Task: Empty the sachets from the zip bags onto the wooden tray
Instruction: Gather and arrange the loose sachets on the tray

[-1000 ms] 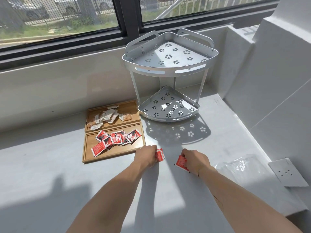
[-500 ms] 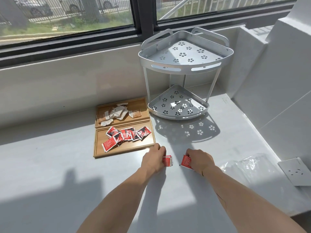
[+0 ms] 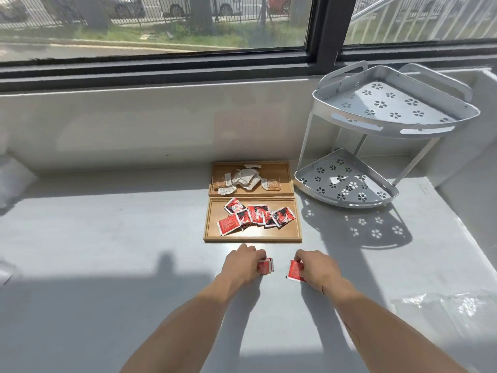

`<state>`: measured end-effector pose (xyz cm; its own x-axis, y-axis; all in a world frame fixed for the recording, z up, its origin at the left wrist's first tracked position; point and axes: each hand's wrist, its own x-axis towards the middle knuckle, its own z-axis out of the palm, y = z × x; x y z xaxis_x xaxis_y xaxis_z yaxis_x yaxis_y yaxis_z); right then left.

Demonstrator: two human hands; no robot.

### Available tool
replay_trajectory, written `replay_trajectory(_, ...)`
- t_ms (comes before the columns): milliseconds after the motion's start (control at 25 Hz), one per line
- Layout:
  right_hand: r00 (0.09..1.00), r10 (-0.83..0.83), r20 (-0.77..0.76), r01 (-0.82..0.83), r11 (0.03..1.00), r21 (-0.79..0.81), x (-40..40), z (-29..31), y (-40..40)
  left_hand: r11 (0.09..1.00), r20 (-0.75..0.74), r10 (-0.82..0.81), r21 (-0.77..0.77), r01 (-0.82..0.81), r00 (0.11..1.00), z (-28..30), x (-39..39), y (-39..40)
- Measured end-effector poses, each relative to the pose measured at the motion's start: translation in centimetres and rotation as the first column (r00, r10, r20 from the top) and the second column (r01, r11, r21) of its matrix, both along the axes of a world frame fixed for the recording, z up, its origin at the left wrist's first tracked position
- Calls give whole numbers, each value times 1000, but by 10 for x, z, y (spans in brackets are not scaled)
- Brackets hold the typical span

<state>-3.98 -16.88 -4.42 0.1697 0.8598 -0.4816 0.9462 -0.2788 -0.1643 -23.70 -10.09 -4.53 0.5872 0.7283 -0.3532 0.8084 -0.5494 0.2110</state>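
A two-part wooden tray (image 3: 252,236) lies on the grey counter ahead of me. Its near part holds several red sachets (image 3: 255,215); its far part holds several pale sachets (image 3: 246,179). Just in front of the tray, my left hand (image 3: 243,265) is closed on a few red sachets (image 3: 266,265). My right hand (image 3: 316,267) grips another red sachet (image 3: 294,271) low over the counter. An empty clear zip bag (image 3: 454,308) lies at the right near my right forearm.
A white two-tier corner rack (image 3: 347,181) stands right of the tray, against the wall. A window ledge runs along the back. Something pale and partly cut off sits at the far left edge (image 3: 10,181).
The view has swung left, so tray and rack now sit further right. Both hands still hold their red sachets just in front of the tray, slightly closer to it.
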Motion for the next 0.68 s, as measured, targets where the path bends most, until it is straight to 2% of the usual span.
replay_trajectory(240, 999, 18, -45, -17, 1000, 20, -38, 14, 50, 992, -16, 127, -6, -127, 992, 21, -61, 44)
replay_trajectory(440, 1000, 22, -18, -21, 999, 36, -41, 25, 87, 968, -66, 219, -107, -225, 973, 36, -86, 93)
replay_trajectory(680, 1000, 11, 9, -11, 1000, 20, -36, 25, 113, 962, -14, 206, -179, -205, 978, 38, -79, 132)
